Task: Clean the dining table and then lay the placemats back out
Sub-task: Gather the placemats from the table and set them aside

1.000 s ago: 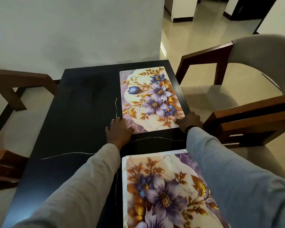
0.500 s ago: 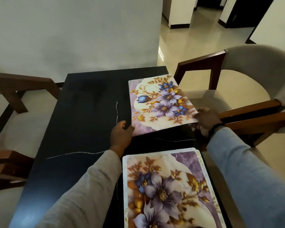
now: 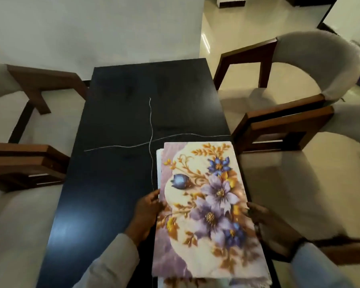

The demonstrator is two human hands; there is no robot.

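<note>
both hands are gripping one floral placemat (image 3: 206,204) by its long edges: the left hand (image 3: 146,215) is curling its fingers (image 3: 154,197) onto the left edge, and the right hand (image 3: 258,213) is pinching the right edge, though blur is hiding how tightly. the mat is sitting over a second placemat (image 3: 158,163) at the near right of the dark dining table (image 3: 112,142), whose pale edge is peeking out on the left. the stack is lying close to the table's right edge, so a sideways nudge is risking a slide onto the chair (image 3: 289,125). the thin pale lines (image 3: 151,125) crossing the tabletop are looking like a crack or a thread; i cannot tell which.
</note>
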